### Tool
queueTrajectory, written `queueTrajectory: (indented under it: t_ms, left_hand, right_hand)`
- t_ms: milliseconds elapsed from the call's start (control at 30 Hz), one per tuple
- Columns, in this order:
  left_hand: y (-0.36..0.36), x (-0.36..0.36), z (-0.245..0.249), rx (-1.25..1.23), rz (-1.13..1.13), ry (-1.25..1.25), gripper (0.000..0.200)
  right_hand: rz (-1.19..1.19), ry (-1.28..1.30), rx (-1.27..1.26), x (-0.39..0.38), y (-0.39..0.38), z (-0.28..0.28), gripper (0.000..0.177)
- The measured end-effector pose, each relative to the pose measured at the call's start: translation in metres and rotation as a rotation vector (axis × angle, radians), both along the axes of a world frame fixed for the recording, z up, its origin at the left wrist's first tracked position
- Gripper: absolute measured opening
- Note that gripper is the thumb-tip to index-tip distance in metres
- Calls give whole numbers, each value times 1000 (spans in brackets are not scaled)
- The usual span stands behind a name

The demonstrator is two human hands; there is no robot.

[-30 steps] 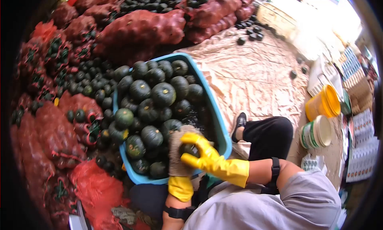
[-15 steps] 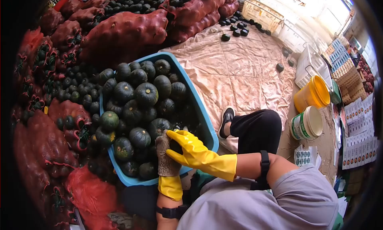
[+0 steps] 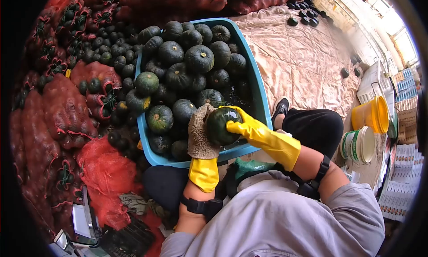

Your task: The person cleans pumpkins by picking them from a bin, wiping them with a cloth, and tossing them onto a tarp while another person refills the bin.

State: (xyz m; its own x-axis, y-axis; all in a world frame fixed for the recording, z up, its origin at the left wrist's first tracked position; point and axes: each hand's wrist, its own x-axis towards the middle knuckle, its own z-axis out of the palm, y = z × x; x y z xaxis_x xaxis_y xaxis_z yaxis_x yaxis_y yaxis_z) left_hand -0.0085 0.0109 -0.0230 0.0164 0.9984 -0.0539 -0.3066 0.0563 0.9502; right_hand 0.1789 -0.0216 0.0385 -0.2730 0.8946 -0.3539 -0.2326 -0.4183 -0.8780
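Note:
Over the near end of a blue tub (image 3: 263,85) I hold a wet, shiny dark green pumpkin (image 3: 218,127) between both hands. My left hand (image 3: 201,134), with a brown terry mitt over its yellow glove, presses against the pumpkin's left side. On the other side, my right hand (image 3: 252,127) grips it in a yellow rubber glove, thumb on the face towards me and fingers over the top. Several more dark green pumpkins (image 3: 199,59) are heaped in the tub, with dark water (image 3: 236,94) showing at its right.
Red mesh sacks (image 3: 67,105) and loose pumpkins crowd the left. A tan quilted sheet (image 3: 298,56) covers the floor beyond, with a few pumpkins (image 3: 307,16) on it. Yellow (image 3: 372,115) and white (image 3: 358,145) buckets stand right, near a white crate (image 3: 374,83) and printed cartons (image 3: 405,168).
The pumpkin has come up into clear view between my hands, and its wet face shows. My view has shifted, so the tub sits higher and further right in the picture.

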Motion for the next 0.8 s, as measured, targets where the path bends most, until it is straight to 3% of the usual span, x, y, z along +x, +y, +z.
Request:
queueTrajectory:
  t_ms: [33,67,133,167,200,233,267,300,333,367,400,467,567,633,667,700,733,767,800]
  left_hand:
    - [-3,9,-4,202,153,348,38]
    - [-3,19,-5,402,309,697,38]
    - [-21,26,85,145,163,932,49]
    - [-21,18,78,221,79,933,49]
    - [-16,11,80,251,-29,962,47]
    - [-12,4,81,282,-138,986,45]
    - [-8,1,71,103,-171,540,41]
    - [-4,-1,60,-73,-134,93,38]
    - [-3,-1,53,-260,-149,-195,31]
    - [-1,-1,47,-459,-111,-478,26]
    - [-5,-1,69,-483,-136,-356,27]
    - [-20,-4,101,-541,-183,-108,42]
    - [-19,-16,79,-437,-70,-196,52]
    - [-6,-10,80,-573,20,-88,50]
    - [-3,0,94,-654,12,54,48]
    - [8,4,77,-380,-248,683,44]
    - [18,8,61,-50,-334,1337,40]
    - [20,17,73,-14,-430,1464,37]
    - [19,24,75,-9,-465,1543,34]
  right_hand:
    - [-260,147,-214,-27,-10,23,84]
    - [-413,-9,-193,-38,-8,-5,86]
    - [-306,-249,126,-31,-5,-30,88]
    - [-67,-715,303,-14,2,-21,91]
    - [-92,-770,807,-12,0,-7,91]
    - [-25,-743,734,-11,-2,10,90]
    - [36,-714,658,-10,-5,27,88]
    - [137,-333,280,-2,0,38,84]
    - [130,-242,93,6,0,53,78]
    - [87,-219,95,19,4,56,78]
    - [44,-193,97,35,11,57,77]
    - [-152,118,107,93,47,63,64]
    - [-635,134,237,154,97,54,71]
    - [-473,-195,366,147,101,34,65]
    - [-145,-524,411,117,83,19,55]
    - [231,-891,362,84,68,16,61]
    - [626,-1240,293,53,55,13,68]
    - [892,-1329,282,35,43,-9,71]
    - [874,-1421,330,17,31,-39,62]
